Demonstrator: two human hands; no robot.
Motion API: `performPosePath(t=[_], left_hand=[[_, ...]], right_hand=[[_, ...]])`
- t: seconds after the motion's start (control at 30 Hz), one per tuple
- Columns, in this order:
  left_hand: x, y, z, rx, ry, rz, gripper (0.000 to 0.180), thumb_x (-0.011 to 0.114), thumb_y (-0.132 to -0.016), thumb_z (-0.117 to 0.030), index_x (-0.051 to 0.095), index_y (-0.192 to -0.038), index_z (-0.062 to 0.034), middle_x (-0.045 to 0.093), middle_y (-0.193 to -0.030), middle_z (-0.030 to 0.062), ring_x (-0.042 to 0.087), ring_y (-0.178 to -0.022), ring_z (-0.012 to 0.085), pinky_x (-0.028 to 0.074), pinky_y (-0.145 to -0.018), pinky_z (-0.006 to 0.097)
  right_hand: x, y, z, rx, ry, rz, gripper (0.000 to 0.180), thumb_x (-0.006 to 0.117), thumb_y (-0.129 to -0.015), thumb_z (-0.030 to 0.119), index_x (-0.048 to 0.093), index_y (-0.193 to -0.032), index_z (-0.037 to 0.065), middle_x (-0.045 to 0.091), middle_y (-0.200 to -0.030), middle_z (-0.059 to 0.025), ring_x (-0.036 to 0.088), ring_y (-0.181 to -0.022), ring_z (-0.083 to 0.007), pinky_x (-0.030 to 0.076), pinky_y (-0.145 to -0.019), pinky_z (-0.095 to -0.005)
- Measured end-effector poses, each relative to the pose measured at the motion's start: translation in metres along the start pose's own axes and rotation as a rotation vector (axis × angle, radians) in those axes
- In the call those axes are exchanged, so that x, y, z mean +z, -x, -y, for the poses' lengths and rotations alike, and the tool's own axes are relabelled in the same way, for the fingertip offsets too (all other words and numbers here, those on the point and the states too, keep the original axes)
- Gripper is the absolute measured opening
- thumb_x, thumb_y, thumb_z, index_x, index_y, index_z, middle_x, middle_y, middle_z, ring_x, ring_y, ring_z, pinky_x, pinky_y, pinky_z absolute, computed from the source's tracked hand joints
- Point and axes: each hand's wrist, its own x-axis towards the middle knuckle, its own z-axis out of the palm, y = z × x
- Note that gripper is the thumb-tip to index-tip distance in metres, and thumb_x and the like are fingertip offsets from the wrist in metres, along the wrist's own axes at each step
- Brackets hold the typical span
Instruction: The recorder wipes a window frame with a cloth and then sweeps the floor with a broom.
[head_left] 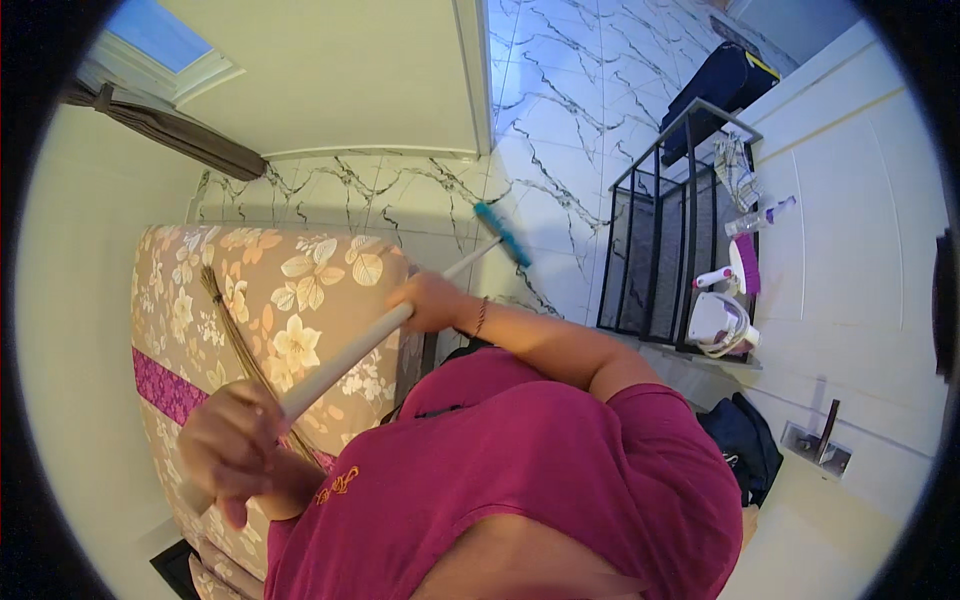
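Note:
A long pale pole (pixel 345 365) with a narrow teal head (pixel 503 234) crosses in front of me; I cannot tell whether that head is a broom, mop or squeegee. My left hand (pixel 232 440), slightly blurred, is closed round its upper end. Farther along, my right hand (pixel 432 302) wraps the pole near its middle. The teal head rests on the white marbled tile floor (pixel 560 190), beyond the corner of the bed (pixel 300 260). A bundle of thin sticks (pixel 238 335) lies on the floral bedcover, partly hidden by my left hand and the pole.
On the right, a black metal rack (pixel 655 230) carries a cloth (pixel 736 172), a clear bottle (pixel 760 217), a purple-bristled brush (pixel 745 264) and a white clothes iron (pixel 715 320). A black bag (pixel 725 90) stands beyond it. A door (pixel 850 230) with a handle is at right.

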Motion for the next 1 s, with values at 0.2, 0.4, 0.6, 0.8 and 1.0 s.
performPosePath(t=[0.2, 0.4, 0.6, 0.8, 1.0], left_hand=[[-0.003, -0.011, 0.044, -0.328, -0.022, 0.243, 0.039, 0.068, -0.075, -0.035, 0.051, -0.056, -0.0057, 0.045, -0.050, 0.0052, 0.048, -0.047, 0.0238, 0.041, -0.055, 0.036], [-0.026, 0.033, 0.093, -0.568, -0.017, -0.087, 0.030, 0.064, -0.078, -0.022, 0.052, -0.059, -0.0034, 0.051, -0.059, 0.0074, 0.052, -0.057, 0.0231, 0.046, -0.071, 0.041], [-0.068, 0.023, 0.057, -0.434, -0.199, -0.438, 0.037, 0.058, -0.081, -0.035, 0.052, -0.064, -0.0014, 0.051, -0.057, 0.0083, 0.054, -0.060, 0.0215, 0.046, -0.066, 0.042], [-0.072, -0.041, 0.014, -0.157, -0.460, -0.121, 0.046, 0.061, -0.079, -0.048, 0.049, -0.059, -0.0086, 0.046, -0.048, -0.0002, 0.043, -0.037, 0.0147, 0.045, -0.054, 0.036], [-0.093, -0.047, 0.081, -0.402, -0.591, 0.143, 0.034, 0.070, -0.073, -0.034, 0.053, -0.061, -0.0066, 0.049, -0.051, 0.0038, 0.054, -0.051, 0.0193, 0.047, -0.065, 0.037]], right_hand=[[0.011, -0.002, -0.046, -0.062, -0.164, 0.153, 0.012, 0.062, -0.072, 0.019, 0.057, -0.068, 0.009, 0.058, -0.067, -0.0110, 0.057, -0.065, -0.0326, 0.044, -0.059, -0.0410], [-0.021, -0.003, -0.098, 0.315, 0.105, 0.073, 0.017, 0.064, -0.073, 0.026, 0.059, -0.069, 0.011, 0.059, -0.066, -0.0117, 0.057, -0.065, -0.0343, 0.044, -0.059, -0.0405], [-0.009, -0.069, -0.065, 0.221, 0.118, -0.040, 0.009, 0.063, -0.072, 0.022, 0.063, -0.075, 0.013, 0.062, -0.072, -0.0105, 0.059, -0.070, -0.0333, 0.046, -0.062, -0.0431], [0.022, -0.163, -0.023, -0.145, -0.220, 0.063, 0.020, 0.061, -0.078, 0.023, 0.056, -0.069, 0.005, 0.057, -0.067, -0.0131, 0.056, -0.064, -0.0311, 0.042, -0.057, -0.0392], [0.022, -0.178, -0.096, -0.109, -0.291, 0.248, 0.027, 0.058, -0.081, 0.022, 0.053, -0.066, 0.001, 0.053, -0.064, -0.0163, 0.056, -0.062, -0.0291, 0.041, -0.057, -0.0362]])
